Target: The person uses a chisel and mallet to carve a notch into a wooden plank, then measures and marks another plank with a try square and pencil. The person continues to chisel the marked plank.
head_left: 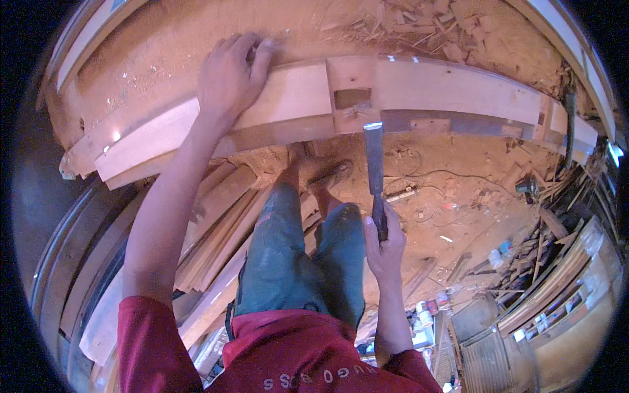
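Note:
My right hand [386,243] is closed round the dark handle of a wide chisel [374,157]. Its flat blade points away from me, the bright cutting edge just short of a pale wooden beam [282,95]. Cut into that beam, a little left of the blade tip, is a rectangular mortise [352,98]. Farther left, my left hand [229,75] lies across the beam with its thumb apart from the fingers. Its fingertips reach past the far edge onto a broad wooden board [157,49] and are slightly blurred.
Wood shavings [452,46] lie in a heap beyond the beam. Long planks [223,229] are stacked at lower left. A cable [458,173] crosses the sawdust-covered floor. Scrap wood [537,245] is piled at right, near several small containers [429,311].

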`<control>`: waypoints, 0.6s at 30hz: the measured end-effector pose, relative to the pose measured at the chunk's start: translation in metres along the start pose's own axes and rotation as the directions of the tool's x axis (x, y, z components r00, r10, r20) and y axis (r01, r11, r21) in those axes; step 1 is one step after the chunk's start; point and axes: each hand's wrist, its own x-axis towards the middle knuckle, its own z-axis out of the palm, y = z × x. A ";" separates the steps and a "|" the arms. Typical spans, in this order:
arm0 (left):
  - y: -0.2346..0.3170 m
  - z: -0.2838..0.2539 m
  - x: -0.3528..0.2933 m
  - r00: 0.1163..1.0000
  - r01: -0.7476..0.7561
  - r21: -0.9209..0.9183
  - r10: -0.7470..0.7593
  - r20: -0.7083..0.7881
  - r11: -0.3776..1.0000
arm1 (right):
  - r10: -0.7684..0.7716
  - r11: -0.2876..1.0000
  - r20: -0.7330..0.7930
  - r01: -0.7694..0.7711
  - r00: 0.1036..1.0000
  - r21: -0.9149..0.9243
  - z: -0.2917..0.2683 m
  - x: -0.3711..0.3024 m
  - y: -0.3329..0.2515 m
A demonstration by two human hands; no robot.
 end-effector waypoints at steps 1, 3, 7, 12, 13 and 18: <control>0.000 0.001 0.000 1.000 0.012 0.005 -0.012 0.018 1.000 | -0.005 1.000 0.001 0.005 1.000 -0.014 0.001 0.000 0.002; -0.002 0.002 -0.001 0.999 0.031 0.006 -0.031 0.041 1.000 | -0.153 0.984 -0.045 0.148 0.987 -0.101 0.007 -0.001 0.015; -0.002 0.001 0.001 0.991 0.090 0.028 -0.093 0.093 0.996 | -0.232 0.970 -0.084 0.224 0.969 -0.096 0.014 -0.002 0.030; 0.017 -0.003 -0.005 0.992 0.127 0.021 -0.127 0.005 0.992 | -0.289 0.946 -0.106 0.267 0.951 -0.183 0.015 0.004 0.043; 0.019 -0.003 -0.003 0.992 0.126 0.021 -0.126 0.014 0.992 | -0.335 0.931 -0.133 0.305 0.933 -0.202 0.017 0.004 0.046; 0.013 0.001 -0.002 0.997 0.077 0.026 -0.077 -0.011 0.997 | -0.407 0.900 -0.163 0.365 0.899 -0.238 0.022 0.014 0.034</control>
